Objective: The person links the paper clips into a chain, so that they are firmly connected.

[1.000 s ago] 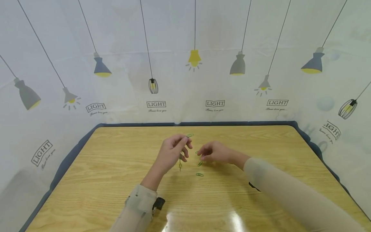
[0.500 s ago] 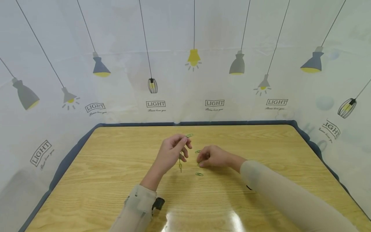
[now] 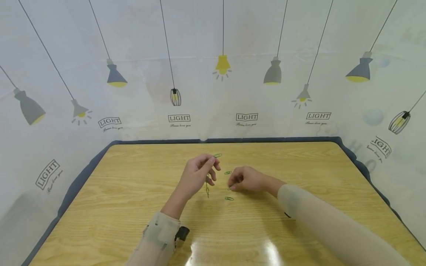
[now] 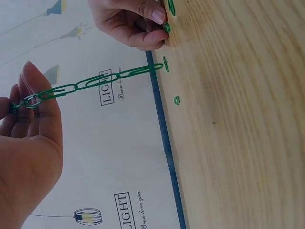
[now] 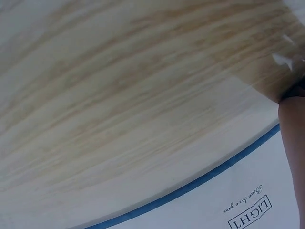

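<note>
My left hand (image 3: 198, 170) is raised over the table and pinches a green paper clip (image 3: 217, 155) between thumb and forefinger. From it hangs a chain of linked green paper clips (image 4: 97, 82), clearest in the left wrist view. My right hand (image 3: 247, 179) is down at the tabletop, thumb and fingertips pinching another green paper clip (image 3: 229, 188), mostly covered by the fingers. One loose green paper clip (image 3: 227, 173) lies beyond the fingertips, and a second loose clip (image 3: 229, 198) lies nearer me. The right wrist view catches only skin at its right edge.
A wood-grain table (image 3: 133, 199) spreads under both hands, with a dark blue edge (image 3: 159, 142) along the back and sides. Behind it hangs a pale wall covering (image 3: 206, 99) printed with lamps. Black wrist gear (image 3: 182, 233) sits at the left cuff.
My right fingertips have closed on the middle paper clip and drawn slightly nearer me, uncovering the far loose clip. The left hand and its chain have hardly moved.
</note>
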### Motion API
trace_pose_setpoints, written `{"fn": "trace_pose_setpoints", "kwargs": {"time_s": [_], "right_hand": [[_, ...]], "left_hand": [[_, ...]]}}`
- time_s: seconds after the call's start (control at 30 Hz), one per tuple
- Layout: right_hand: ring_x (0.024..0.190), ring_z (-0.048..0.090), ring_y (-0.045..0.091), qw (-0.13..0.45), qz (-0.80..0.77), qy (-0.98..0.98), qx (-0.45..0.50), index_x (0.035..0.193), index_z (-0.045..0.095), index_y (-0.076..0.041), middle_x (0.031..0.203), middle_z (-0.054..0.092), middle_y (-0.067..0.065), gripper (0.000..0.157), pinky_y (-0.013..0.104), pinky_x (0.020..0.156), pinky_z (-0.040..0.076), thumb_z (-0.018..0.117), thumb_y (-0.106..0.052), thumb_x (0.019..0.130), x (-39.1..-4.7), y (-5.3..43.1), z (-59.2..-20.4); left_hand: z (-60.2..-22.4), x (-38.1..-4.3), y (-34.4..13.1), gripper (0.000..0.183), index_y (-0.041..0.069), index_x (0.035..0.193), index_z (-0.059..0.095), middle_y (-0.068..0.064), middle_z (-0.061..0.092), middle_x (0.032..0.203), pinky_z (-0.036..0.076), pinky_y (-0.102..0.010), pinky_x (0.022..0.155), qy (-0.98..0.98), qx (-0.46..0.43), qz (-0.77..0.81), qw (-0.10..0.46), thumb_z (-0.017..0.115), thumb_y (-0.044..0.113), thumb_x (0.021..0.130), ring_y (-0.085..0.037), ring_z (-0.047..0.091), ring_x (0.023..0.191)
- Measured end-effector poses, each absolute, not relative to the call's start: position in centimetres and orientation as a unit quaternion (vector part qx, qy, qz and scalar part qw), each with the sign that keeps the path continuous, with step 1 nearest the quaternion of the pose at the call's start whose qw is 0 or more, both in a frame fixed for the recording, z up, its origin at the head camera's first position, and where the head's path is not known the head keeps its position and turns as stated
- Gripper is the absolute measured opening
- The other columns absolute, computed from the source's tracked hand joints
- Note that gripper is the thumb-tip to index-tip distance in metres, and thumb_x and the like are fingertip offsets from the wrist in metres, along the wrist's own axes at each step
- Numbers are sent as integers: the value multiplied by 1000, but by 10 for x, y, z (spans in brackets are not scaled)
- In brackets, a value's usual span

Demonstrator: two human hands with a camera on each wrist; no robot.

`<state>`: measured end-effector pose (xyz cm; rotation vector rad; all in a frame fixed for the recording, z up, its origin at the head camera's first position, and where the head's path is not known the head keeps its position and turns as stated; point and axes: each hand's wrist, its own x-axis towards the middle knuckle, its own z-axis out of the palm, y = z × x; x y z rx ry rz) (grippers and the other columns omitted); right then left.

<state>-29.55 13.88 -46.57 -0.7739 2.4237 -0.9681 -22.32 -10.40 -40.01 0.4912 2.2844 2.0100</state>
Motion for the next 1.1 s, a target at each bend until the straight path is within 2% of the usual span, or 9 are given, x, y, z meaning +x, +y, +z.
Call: {"fn": "trace_pose_setpoints", "kwargs": {"time_s": [0.53, 0.67, 0.77, 0.97, 1.1], "right_hand": [[90, 55, 15, 206, -358, 865, -284, 98, 78, -12, 102, 67, 3, 5, 28, 80, 47, 80, -16, 97, -294, 140, -465], [93, 57, 14, 217, -356, 868, -271, 99, 74, -13, 101, 68, 0, 4, 30, 85, 49, 75, -16, 101, -294, 142, -461], [96, 59, 16, 216, -347, 875, -261, 105, 72, -12, 104, 69, 1, 5, 33, 90, 50, 69, -16, 105, -297, 143, -453], [107, 60, 30, 185, -378, 866, -269, 134, 69, -7, 129, 68, 16, 29, 41, 93, 52, 51, -13, 113, -305, 148, -422], [95, 62, 28, 160, -432, 848, -262, 130, 70, -7, 116, 70, 14, 25, 38, 82, 55, 56, -15, 111, -309, 148, -395]], "left_hand": [[-400, -222, -103, 27, 3, 114, 69, -24, 70, 107, 61, -28, 60, 740, 159, 653, 31, 51, 23, 114, -17, 65, 71], [-400, -222, -102, 26, 3, 113, 69, -20, 70, 105, 61, -28, 59, 740, 159, 653, 33, 52, 23, 114, -17, 65, 71], [-399, -222, -101, 27, 3, 114, 70, -15, 71, 103, 62, -29, 59, 741, 162, 651, 31, 52, 22, 114, -17, 66, 71], [-397, -223, -101, 27, 4, 115, 70, -14, 71, 103, 62, -30, 60, 748, 162, 643, 30, 51, 24, 114, -18, 66, 72], [-396, -224, -101, 28, 4, 116, 70, -13, 71, 103, 62, -30, 61, 746, 165, 644, 37, 52, 25, 114, -18, 67, 73]]}}
